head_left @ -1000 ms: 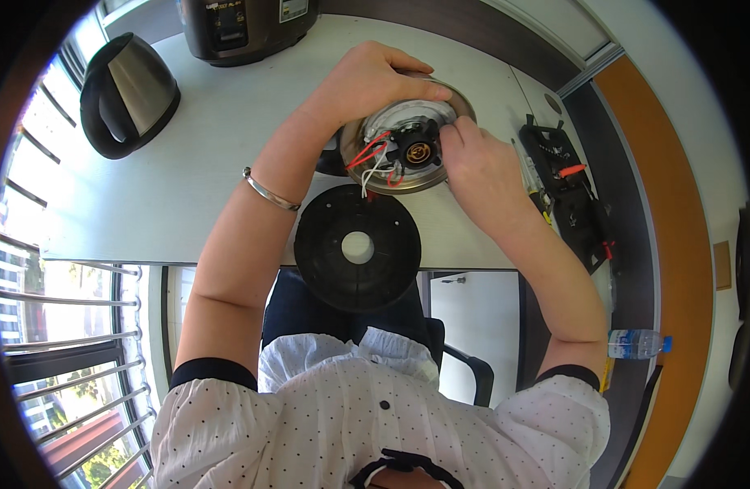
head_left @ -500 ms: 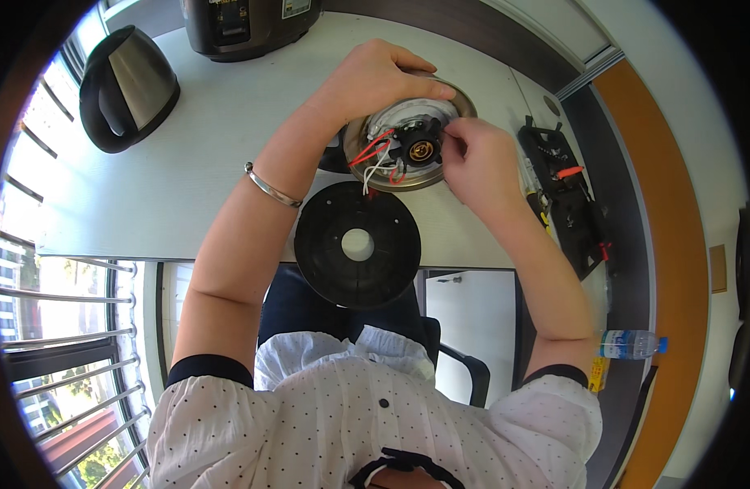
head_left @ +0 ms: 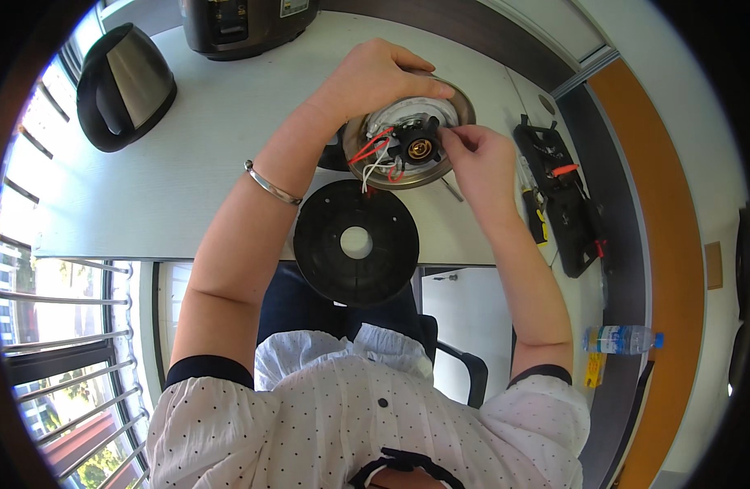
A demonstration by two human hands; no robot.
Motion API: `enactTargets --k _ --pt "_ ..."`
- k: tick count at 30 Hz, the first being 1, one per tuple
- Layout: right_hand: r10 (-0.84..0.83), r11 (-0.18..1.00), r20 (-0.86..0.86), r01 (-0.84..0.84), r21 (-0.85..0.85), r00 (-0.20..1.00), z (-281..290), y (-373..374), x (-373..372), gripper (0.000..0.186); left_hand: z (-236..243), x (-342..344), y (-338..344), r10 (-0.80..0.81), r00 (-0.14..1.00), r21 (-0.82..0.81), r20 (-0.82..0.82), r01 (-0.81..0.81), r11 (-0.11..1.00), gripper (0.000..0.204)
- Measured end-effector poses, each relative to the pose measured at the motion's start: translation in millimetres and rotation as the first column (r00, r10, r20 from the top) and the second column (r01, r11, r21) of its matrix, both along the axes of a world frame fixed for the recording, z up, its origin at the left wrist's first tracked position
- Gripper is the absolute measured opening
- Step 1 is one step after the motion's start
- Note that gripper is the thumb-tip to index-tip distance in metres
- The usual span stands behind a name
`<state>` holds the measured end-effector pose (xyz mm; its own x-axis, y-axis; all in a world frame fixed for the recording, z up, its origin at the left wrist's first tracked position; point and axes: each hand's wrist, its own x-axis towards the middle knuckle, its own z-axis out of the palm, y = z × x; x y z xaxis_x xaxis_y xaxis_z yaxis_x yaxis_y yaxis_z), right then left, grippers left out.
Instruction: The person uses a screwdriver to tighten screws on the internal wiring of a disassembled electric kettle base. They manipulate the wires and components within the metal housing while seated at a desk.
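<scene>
An upturned metal electric kettle (head_left: 463, 155) shows its open underside. In it sits a round black connector (head_left: 420, 148) with a copper-coloured ring, and red and white wires (head_left: 373, 155) hang loose beside it. Curled over the far rim, my left hand (head_left: 387, 77) steadies the kettle. My right hand (head_left: 482, 159) has thumb and finger pinched at the connector's right edge; what is between the fingertips, if anything, is hidden. Nearer to me, a black round base cover (head_left: 326, 257) with a centre hole overhangs the table's front edge.
A short thin metal rod (head_left: 452, 190) lies by my right hand. An open black tool case (head_left: 570, 220) and a yellow-black tool (head_left: 535, 218) lie at the right. Another kettle (head_left: 138, 81) and a dark appliance (head_left: 252, 28) stand at the far left. A water bottle (head_left: 623, 340) is lower right.
My right hand has shifted slightly, its wrist lower and its fingertips still at the connector's edge. The metal rod beside it has come into sight. My left hand stays on the rim.
</scene>
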<state>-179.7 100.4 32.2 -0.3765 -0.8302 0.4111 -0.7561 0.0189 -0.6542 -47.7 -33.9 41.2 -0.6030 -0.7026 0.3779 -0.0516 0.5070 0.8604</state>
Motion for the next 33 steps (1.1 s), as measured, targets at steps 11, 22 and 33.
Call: enactTargets --k 11,22,33 --pt "-0.159 0.987 0.113 0.154 0.048 0.981 9 -9 10 0.018 1 -1 0 0.015 1.000 -0.041 0.022 -0.014 0.999 0.060" --pt "-0.080 0.997 0.035 0.079 0.022 0.996 -6 -9 6 0.014 4 4 9 0.035 0.998 -0.095 0.061 -0.029 0.995 0.056" --pt "0.171 0.974 -0.376 -0.214 -0.075 0.911 -8 -1 -10 0.008 -4 0 10 0.056 0.998 -0.106 -0.012 -0.057 0.993 0.056"
